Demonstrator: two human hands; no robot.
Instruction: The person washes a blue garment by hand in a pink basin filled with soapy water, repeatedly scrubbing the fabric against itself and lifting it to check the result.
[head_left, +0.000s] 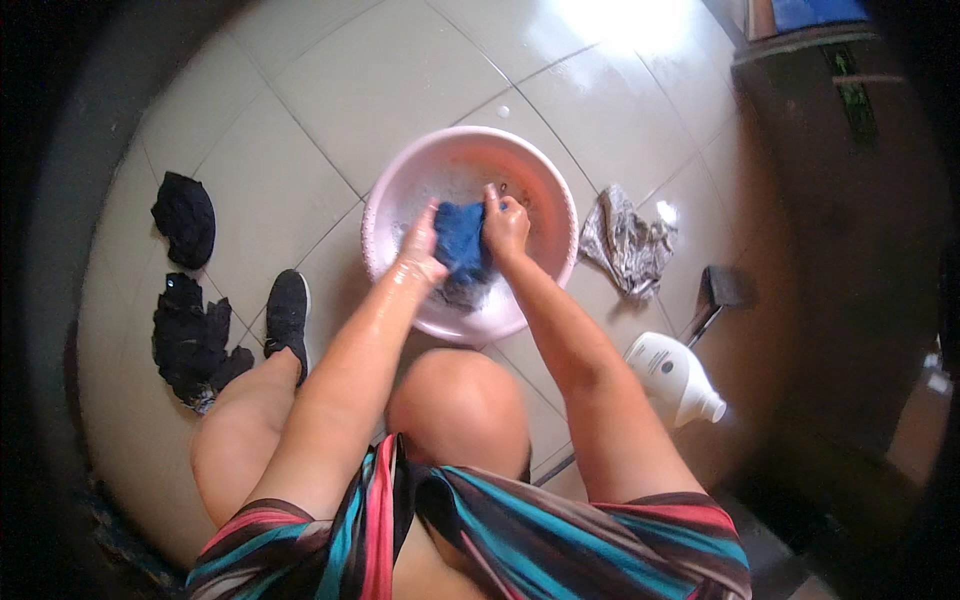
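A blue wet cloth (460, 238) is stretched between my two hands over a round pink plastic basin (377, 296). My left hand (421, 244) is at the cloth's left side, wet, thumb pointing up. On the right side, my right hand (507, 225) grips the cloth with curled fingers and a raised thumb. Soapy water (480, 169) with suds shows in the basin behind the cloth. Below the blue cloth a greyish part (463, 294) is blurred, and I cannot tell whether it is fabric or foam.
A crumpled grey patterned garment (630, 244) lies right of the basin, near a white plastic bottle (671, 379) and a dark flat-headed object (724, 289) with a thin handle. Black garments (184, 221) lie on the tiled floor (322, 97) at left, beside my black shoe (287, 319).
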